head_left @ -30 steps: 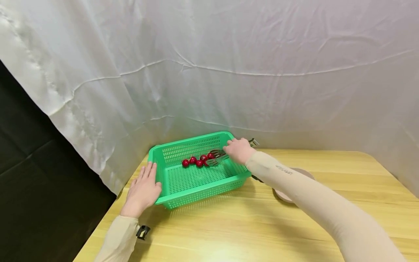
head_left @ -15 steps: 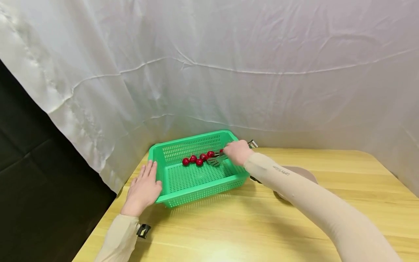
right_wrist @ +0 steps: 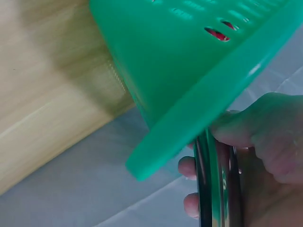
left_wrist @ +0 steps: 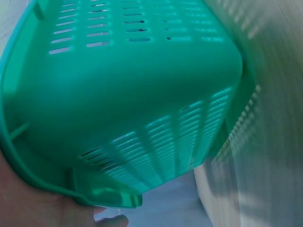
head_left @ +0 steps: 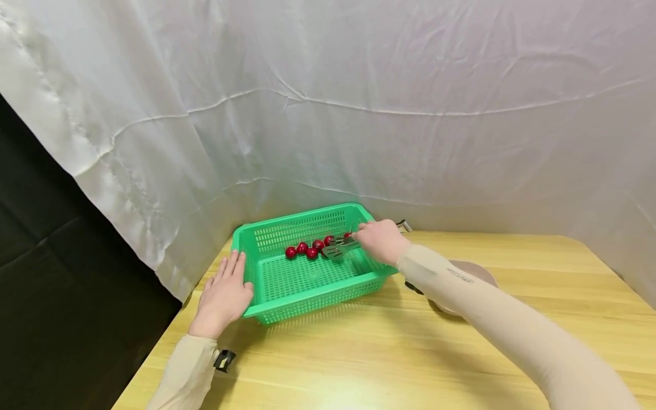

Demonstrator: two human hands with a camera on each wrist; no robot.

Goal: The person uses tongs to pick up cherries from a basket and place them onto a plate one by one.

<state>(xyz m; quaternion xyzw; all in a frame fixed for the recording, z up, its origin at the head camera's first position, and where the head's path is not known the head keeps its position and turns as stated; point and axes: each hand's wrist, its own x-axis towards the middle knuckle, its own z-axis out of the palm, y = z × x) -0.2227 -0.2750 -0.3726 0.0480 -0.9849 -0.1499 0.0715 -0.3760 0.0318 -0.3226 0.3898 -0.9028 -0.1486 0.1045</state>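
Observation:
My left hand (head_left: 224,296) rests on the left rim of a green plastic basket (head_left: 318,289), its fingers straight. In the left wrist view, part of that hand (left_wrist: 42,208) shows right beneath the rim. At the basket's right end, my right hand (head_left: 383,241) grips metal tongs (head_left: 335,250), whose slotted heads reach down inside among dark red, cherry-like fruits (head_left: 312,253). Another red fruit (head_left: 347,235) shows by the tongs, close to my fingers. The right wrist view has the tongs' arms (right_wrist: 220,189) between thumb and fingers, beside the basket's outer wall (right_wrist: 165,66).
A round, pinkish-brown flat item (head_left: 474,270) lies on the wooden table (head_left: 359,353), partly covered by my right forearm. A pale curtain (head_left: 389,154) hangs behind the basket. Dark cloth (head_left: 66,285) borders the table's left side.
The tongs have shifted among the fruits, their heads now nearer each other. My right hand has moved slightly right. My left hand stays on the rim.

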